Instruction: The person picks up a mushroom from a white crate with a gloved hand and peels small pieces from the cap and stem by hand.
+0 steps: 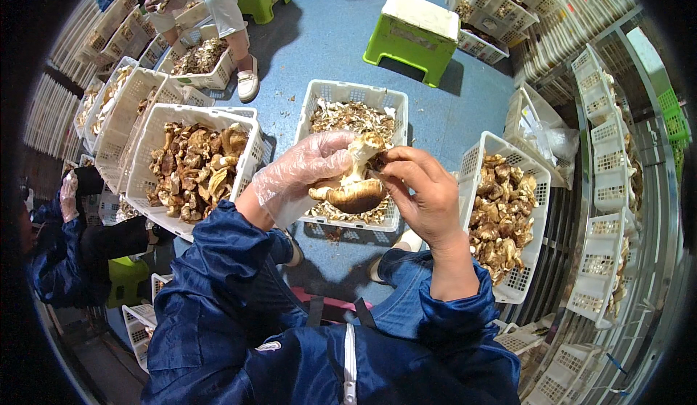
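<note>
My left hand [313,165], in a clear plastic glove, grips a large mushroom [356,195] by its pale stem, with the brown cap turned towards me. Bare, my right hand [419,187] pinches at the stem's dark end; whether a small tool sits in those fingers cannot be told. Below both hands stands a white plastic crate [400,116] holding pale mushroom trimmings [354,116]. To the left, another white crate [142,160] is filled with brown mushrooms [199,170]. A third crate [536,241] on my right holds more brown mushrooms [498,214].
A green stool [416,34] with a pale top stands ahead on the blue floor [321,34]. Co-workers sit at the upper left and far left, one showing a gloved hand [69,195]. Stacked crates [117,127] line the left; racks with crates [604,160] line the right.
</note>
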`<state>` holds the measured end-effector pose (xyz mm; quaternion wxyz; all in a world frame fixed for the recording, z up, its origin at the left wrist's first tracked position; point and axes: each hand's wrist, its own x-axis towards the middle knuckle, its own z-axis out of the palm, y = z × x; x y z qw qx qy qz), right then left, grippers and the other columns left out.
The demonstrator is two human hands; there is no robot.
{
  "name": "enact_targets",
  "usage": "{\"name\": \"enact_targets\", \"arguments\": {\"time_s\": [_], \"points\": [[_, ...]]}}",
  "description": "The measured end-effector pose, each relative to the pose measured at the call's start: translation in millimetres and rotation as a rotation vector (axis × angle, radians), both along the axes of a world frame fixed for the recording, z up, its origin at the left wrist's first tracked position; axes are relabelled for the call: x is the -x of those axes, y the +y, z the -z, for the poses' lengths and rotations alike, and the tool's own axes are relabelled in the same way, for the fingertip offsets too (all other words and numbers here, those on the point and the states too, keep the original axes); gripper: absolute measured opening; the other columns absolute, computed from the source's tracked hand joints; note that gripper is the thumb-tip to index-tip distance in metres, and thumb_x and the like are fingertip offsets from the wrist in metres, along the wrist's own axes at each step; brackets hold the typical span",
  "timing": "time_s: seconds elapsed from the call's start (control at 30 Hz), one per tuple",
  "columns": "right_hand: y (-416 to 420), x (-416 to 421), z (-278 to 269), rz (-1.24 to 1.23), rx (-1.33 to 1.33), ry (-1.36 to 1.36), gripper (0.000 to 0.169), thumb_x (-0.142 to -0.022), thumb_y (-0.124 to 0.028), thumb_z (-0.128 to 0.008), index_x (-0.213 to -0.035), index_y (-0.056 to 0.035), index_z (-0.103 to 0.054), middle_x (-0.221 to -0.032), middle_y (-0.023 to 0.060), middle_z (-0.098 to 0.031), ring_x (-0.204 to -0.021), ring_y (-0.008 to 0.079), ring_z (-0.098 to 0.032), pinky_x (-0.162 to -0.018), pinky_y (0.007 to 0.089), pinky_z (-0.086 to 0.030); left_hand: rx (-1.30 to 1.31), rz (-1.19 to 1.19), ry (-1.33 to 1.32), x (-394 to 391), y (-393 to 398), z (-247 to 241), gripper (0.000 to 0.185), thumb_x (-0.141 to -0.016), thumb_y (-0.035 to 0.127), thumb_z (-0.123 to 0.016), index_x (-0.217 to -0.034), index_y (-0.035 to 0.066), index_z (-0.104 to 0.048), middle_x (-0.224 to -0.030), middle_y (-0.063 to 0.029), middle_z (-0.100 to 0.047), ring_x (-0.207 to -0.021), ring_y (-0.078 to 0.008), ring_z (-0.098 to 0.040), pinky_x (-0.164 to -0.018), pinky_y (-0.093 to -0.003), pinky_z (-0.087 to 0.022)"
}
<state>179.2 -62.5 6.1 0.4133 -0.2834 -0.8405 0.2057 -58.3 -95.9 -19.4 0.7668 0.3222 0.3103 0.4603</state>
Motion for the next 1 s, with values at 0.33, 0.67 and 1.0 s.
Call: {"name": "enact_targets", "arguments": {"time_s": [0.33,0.67,1.0], "points": [[4,1,0,-0.050,-0.104,0.002,0.028,-0.076,0.000,-0.083,-0.101,-0.0080,-0.074,-0.112,0.0076,-0.077,-0.101,0.0302,-0.076,-0.084,0.0397,-0.062,-0.040,0.018,0.077,6,5,24,0.060,-0.096,0.039,-0.081,-0.140,0.004,-0.061,-0.114,-0.0019,-0.071,-0.099,-0.0075,-0.069,-0.085,-0.0231,-0.056],[7,0,-2,0.008,-0.207,-0.002,0.019,-0.083,-0.005,-0.083,-0.099,-0.0078,-0.072,-0.104,0.0065,-0.079,-0.096,0.0263,-0.077,-0.082,0.0370,-0.060,-0.011,0.034,0.020,-1,1,14,0.063,-0.097,0.042,-0.079,-0.141,0.002,-0.060,-0.126,-0.0080,-0.071,-0.112,-0.0152,-0.070,-0.097,-0.0312,-0.058],[14,-11,-1,0.060,-0.060,0.107,0.021,-0.080,0.000,-0.083,-0.097,-0.0074,-0.073,-0.109,0.0078,-0.080,-0.100,0.0290,-0.077,-0.086,0.0393,-0.061,0.045,-0.001,-0.027,-1,-5,1,0.064,-0.096,0.041,-0.079,-0.142,0.000,-0.059,-0.129,-0.0125,-0.071,-0.116,-0.0212,-0.072,-0.101,-0.0377,-0.059]]}}
